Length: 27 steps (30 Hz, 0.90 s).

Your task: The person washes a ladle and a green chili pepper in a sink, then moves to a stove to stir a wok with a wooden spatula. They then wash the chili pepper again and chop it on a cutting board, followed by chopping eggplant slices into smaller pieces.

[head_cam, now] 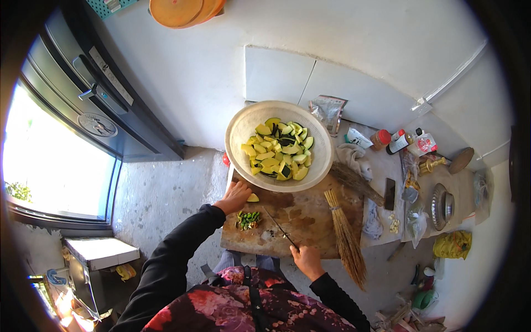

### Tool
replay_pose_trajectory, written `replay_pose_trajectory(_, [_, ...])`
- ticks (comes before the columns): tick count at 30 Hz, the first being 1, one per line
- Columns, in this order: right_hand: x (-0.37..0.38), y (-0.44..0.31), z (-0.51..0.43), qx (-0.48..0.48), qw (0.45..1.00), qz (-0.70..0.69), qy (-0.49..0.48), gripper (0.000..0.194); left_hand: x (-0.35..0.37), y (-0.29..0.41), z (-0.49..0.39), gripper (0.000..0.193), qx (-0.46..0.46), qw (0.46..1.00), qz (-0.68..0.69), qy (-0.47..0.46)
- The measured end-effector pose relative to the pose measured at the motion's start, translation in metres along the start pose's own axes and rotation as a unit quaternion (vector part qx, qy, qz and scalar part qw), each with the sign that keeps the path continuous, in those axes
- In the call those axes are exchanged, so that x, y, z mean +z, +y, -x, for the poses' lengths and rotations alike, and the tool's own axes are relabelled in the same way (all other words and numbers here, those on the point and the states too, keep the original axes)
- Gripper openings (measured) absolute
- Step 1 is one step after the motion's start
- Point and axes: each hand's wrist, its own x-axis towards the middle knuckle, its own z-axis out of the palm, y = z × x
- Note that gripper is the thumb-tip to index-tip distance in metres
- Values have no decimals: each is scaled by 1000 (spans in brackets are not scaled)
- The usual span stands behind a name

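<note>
My left hand (235, 196) is at the left edge of a stained wooden board (307, 220), its fingers touching or right beside a piece of green-skinned squash (252, 198); whether it grips anything is hidden. My right hand (307, 260) holds a knife (281, 228) by its handle at the board's near edge, the blade pointing up and left. Between the hands lies a small heap of chopped green pieces (249, 220). Behind them a large pale colander (232, 145) holds many cut squash pieces (278, 149).
A straw brush (343, 236) lies on the board's right side, its bristles past the near edge. Farther right are a dark phone (390, 194), a cloth (356, 159), a red-lidded jar (381, 139), bottles, garlic cloves (394, 224) and a metal lid (442, 206). A door (99, 95) stands at the left.
</note>
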Motion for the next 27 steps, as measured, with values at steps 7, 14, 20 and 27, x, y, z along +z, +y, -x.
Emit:
replay_pose_trajectory(7, [2, 7, 1, 0, 999, -29, 24, 27, -124, 22, 29, 10, -19, 997, -28, 70])
replay_pose_trajectory(14, [1, 6, 0, -35, 999, -12, 35, 25, -179, 26, -82, 43, 1, 999, 7, -38])
replay_pose_trajectory(20, [2, 12, 9, 5, 999, -37, 40, 24, -78, 35, -215, 27, -22, 994, -27, -108])
replay_pose_trajectory(27, [13, 17, 20, 47, 995, -81, 39, 25, -38, 28, -239, 27, -87, 993, -37, -77])
